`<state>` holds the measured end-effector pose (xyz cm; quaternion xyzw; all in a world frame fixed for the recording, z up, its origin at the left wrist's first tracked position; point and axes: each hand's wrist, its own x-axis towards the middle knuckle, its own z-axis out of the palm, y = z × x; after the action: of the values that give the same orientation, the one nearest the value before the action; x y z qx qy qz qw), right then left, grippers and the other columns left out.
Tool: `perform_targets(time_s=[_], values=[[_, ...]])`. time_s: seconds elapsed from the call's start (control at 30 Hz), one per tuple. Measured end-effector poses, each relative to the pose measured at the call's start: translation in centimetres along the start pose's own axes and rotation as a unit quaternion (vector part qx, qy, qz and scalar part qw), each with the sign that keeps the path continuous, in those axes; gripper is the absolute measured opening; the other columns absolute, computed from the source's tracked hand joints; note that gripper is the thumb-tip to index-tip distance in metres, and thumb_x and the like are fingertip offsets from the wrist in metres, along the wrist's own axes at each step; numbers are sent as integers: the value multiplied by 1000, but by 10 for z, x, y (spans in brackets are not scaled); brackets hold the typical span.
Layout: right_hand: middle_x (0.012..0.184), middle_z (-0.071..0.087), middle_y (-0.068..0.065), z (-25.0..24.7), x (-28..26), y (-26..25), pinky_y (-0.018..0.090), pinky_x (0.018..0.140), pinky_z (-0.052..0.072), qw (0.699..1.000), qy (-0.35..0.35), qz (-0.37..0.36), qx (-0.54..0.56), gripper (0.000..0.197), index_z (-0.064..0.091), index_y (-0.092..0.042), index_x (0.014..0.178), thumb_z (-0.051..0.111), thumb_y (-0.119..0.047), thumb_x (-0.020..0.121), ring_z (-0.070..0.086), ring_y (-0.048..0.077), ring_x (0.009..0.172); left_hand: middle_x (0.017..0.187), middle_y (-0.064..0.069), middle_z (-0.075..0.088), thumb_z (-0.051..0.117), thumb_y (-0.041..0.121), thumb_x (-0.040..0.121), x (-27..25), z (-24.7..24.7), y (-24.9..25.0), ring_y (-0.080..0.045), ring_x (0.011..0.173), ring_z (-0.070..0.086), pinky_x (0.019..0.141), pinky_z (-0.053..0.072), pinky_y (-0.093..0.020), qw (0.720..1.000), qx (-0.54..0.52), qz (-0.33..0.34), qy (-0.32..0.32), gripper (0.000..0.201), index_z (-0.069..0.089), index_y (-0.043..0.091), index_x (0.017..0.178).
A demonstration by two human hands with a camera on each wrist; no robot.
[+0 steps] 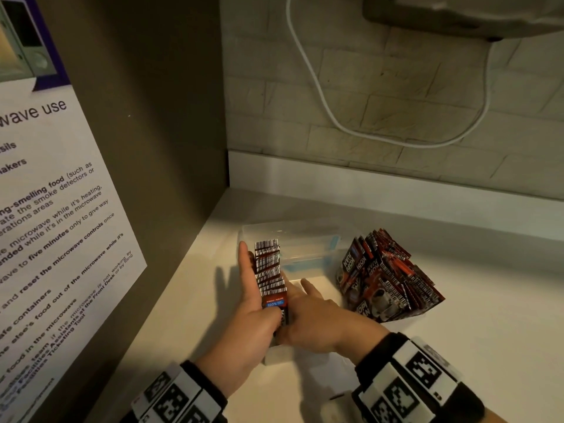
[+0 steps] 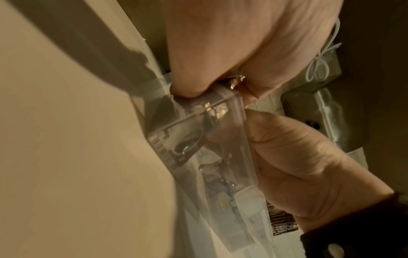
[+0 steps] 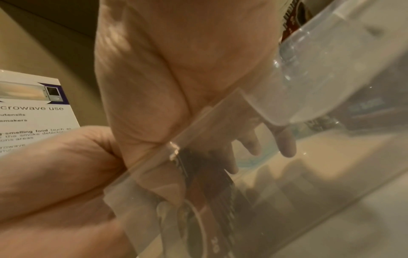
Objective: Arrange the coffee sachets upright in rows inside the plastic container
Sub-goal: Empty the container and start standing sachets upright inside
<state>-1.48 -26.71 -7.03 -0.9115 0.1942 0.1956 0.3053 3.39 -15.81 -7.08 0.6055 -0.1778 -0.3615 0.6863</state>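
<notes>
A clear plastic container [image 1: 305, 236] stands on the white counter near the corner. A row of red-and-black coffee sachets [image 1: 268, 270] stands upright along its left side, barcodes up. My left hand [image 1: 253, 297] lies flat along the left of that row with its index finger straight and its thumb on the nearest sachets. My right hand [image 1: 314, 312] reaches into the container from the right and presses the row with straight fingers, index finger pointing away. The wrist views show the container's corner [image 2: 220, 108] and rim [image 3: 198, 120] under both palms, with sachets [image 3: 209, 174] blurred behind the wall.
A loose pile of the same sachets [image 1: 387, 276] lies to the right, seemingly in another clear tub [image 3: 331, 61]. A dark cabinet side with a microwave notice [image 1: 55, 209] closes off the left. A brick wall and a hanging white cable [image 1: 320, 96] stand behind.
</notes>
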Motion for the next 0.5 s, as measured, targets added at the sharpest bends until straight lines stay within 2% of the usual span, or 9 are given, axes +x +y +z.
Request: perform_targets(time_s=[0.07,0.13,0.2,0.23,0.3,0.33,0.4,0.43,0.5], values=[[159,3,-15,1,0,0,49,119,3,1000,14,-1,22,96,-8,-38,150,63,-34,84,-14,24,146,146,19,37,30,-24,85,-1,-2,-1,-10,126,50,94,51,-37,1000,7,-1,-14,108,5,72,129],[158,18,-4,-2,-7,-2,45,119,11,998,48,-3,45,98,-4,-31,152,64,-27,83,-3,27,147,123,36,42,29,-26,83,-2,-6,1,9,101,60,71,54,-21,999,29,18,-14,109,6,67,137],[155,26,0,-12,-24,-2,34,112,30,992,94,-9,79,92,3,-24,153,63,-16,84,23,24,143,108,44,36,30,-28,83,-4,-9,7,22,77,58,61,51,-12,998,42,52,-8,107,9,59,142],[153,30,-3,-20,-35,-1,28,102,43,988,121,-19,98,86,10,-24,153,61,-11,85,40,21,133,108,45,33,33,-27,83,-6,-10,13,26,74,56,61,50,-10,996,50,76,-9,106,11,57,142],[145,41,-11,-40,-59,1,22,81,53,971,191,-39,136,74,27,-26,148,58,-3,85,59,15,110,120,45,27,46,-20,84,-10,-10,22,33,89,47,71,46,-4,987,59,150,-6,99,15,55,140],[139,48,-12,-49,-68,6,21,81,52,959,237,-47,151,70,36,-26,144,57,2,84,60,11,107,130,42,26,55,-9,83,-12,-8,27,33,106,40,84,42,-3,978,71,197,-7,94,16,56,139],[127,58,-10,-68,-83,20,23,96,45,926,322,-53,188,63,49,-25,134,55,9,81,55,6,115,151,29,21,62,16,76,-17,6,38,13,139,19,115,24,-22,954,145,259,-42,91,15,61,139],[124,61,-10,-76,-89,28,28,102,43,913,350,-53,202,61,52,-25,131,56,9,81,53,5,117,155,27,14,61,21,74,-20,14,42,7,144,9,119,14,-27,946,178,261,-72,91,13,64,138],[121,61,-14,-89,-99,43,36,102,43,904,378,-51,194,56,52,-30,128,63,1,82,49,6,121,155,29,9,63,22,79,-20,34,44,15,139,4,110,9,-8,942,212,229,-122,91,8,61,140]])
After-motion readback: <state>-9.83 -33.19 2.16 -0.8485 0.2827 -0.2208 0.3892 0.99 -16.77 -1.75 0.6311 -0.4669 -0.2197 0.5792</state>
